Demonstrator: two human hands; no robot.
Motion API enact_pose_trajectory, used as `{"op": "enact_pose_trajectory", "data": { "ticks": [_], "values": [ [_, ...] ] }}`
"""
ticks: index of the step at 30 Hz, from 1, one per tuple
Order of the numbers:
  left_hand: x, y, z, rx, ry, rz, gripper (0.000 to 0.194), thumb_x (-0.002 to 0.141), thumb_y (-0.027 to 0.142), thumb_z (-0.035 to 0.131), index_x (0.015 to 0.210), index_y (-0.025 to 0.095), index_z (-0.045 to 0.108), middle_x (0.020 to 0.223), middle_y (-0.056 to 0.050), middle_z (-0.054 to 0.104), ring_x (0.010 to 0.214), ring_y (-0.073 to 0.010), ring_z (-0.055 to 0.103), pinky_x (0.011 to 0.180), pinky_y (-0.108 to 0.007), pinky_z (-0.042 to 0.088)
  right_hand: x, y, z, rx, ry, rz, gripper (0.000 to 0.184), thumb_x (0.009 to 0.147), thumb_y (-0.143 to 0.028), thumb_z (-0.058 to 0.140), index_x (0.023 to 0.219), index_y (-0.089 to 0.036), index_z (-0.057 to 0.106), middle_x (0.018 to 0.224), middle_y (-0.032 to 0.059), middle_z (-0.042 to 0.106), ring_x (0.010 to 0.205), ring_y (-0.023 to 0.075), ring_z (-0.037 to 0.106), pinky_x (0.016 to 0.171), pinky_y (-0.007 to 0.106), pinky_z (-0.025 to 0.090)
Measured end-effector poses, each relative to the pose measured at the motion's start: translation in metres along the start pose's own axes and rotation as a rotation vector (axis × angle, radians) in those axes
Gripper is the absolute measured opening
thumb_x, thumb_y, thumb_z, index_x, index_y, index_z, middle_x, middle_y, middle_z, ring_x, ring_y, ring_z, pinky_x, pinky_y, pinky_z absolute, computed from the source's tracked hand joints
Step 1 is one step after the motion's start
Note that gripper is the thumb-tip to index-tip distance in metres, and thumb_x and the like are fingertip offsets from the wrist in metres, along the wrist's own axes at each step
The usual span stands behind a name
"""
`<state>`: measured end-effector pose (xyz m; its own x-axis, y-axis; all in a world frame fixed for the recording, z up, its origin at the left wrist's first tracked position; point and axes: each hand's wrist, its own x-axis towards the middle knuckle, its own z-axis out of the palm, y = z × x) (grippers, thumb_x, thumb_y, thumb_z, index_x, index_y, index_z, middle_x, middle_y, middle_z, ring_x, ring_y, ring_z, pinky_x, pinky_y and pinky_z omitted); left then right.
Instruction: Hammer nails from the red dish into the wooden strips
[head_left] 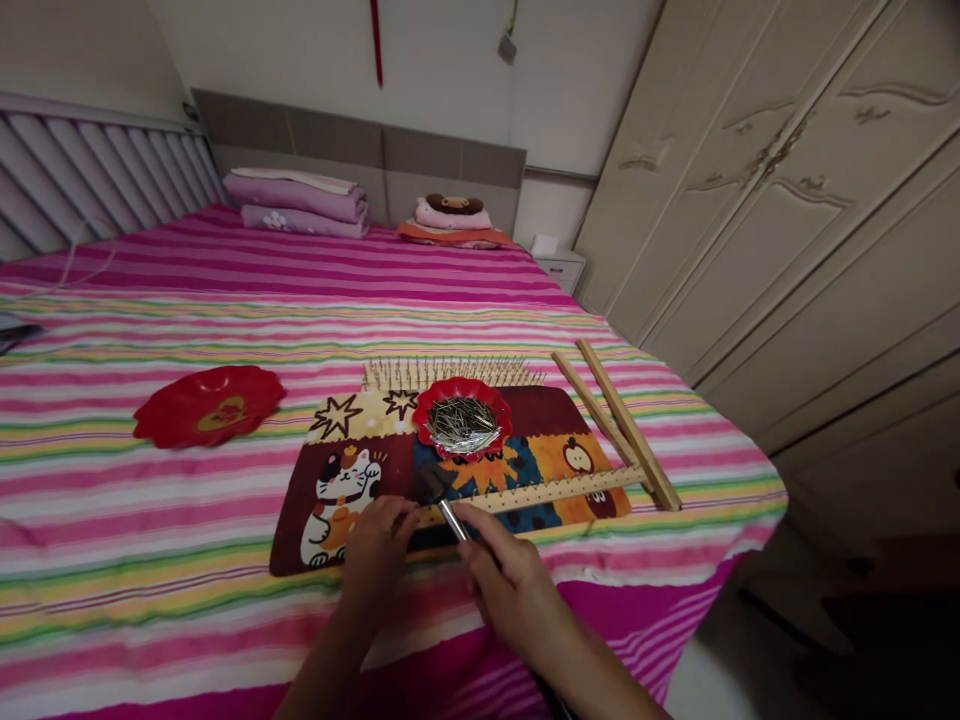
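My right hand [514, 580] is closed round a hammer [454, 522] with a metal shaft; its dark head is over the left end of a wooden strip [525, 495]. A row of small dark marks runs along that strip. My left hand [379, 545] is at the strip's left end, its fingertips pinched together; whatever they hold is too small to make out. Just beyond the hammer, a red scalloped bowl [422, 425] full of metal nails [461, 425] stands on a patterned mat [292, 525] with a cat picture.
Behind the bowl lie wooden strips [397, 377] with many nails standing up. Two bare wooden sticks [630, 425] lie at the right, touching the strip's far end. A red plate [210, 405] is at the left on the striped bed sheet [150, 520]. Folded bedding [300, 200] lies by the headboard.
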<state>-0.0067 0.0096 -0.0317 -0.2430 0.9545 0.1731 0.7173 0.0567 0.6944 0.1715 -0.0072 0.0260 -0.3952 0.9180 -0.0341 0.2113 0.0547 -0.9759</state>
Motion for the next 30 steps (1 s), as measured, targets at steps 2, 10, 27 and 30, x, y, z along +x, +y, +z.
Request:
{"op": "enact_pose_trajectory", "data": {
  "ticks": [2,10,27,30],
  "values": [
    [0.001,-0.001,0.000,-0.020,0.008,-0.012,0.020,0.074,0.036,0.049,0.070,0.021,0.063,0.079,-0.004,0.066,0.079,-0.0191,0.059,0.073,-0.032,0.044,-0.015,0.002,-0.013,-0.060,-0.032,-0.052,0.034,0.091,-0.024,0.040,0.124,-0.025,0.050,0.053,-0.0085,0.043,0.042,0.0077,0.039,0.041,0.017,0.035],
    [0.019,0.001,-0.025,-0.028,-0.051,-0.123,0.026,0.070,0.035,0.047,0.084,0.024,0.066,0.084,-0.001,0.070,0.075,-0.0176,0.063,0.069,-0.028,0.047,-0.083,0.067,-0.079,-0.463,-0.062,-0.105,0.042,0.092,-0.024,0.038,0.133,-0.030,0.044,0.098,0.0043,0.070,0.080,0.0174,0.067,0.073,0.025,0.053],
    [0.124,0.070,0.020,0.609,-0.260,0.246,0.020,0.069,0.020,0.050,0.063,0.023,0.069,0.078,-0.008,0.071,0.079,-0.0234,0.059,0.074,-0.035,0.033,-0.095,0.116,-0.088,-0.528,0.053,-0.045,0.041,0.092,-0.028,0.038,0.132,-0.028,0.046,0.101,0.0077,0.071,0.087,0.0199,0.068,0.081,0.028,0.052],
    [0.125,0.071,0.018,0.602,-0.278,0.254,0.017,0.066,0.018,0.053,0.057,0.022,0.066,0.073,-0.007,0.070,0.074,-0.0212,0.060,0.072,-0.033,0.033,-0.094,0.114,-0.088,-0.530,0.077,-0.063,0.040,0.092,-0.028,0.038,0.131,-0.028,0.047,0.096,0.0069,0.072,0.081,0.0196,0.069,0.079,0.028,0.053]
  ]
}}
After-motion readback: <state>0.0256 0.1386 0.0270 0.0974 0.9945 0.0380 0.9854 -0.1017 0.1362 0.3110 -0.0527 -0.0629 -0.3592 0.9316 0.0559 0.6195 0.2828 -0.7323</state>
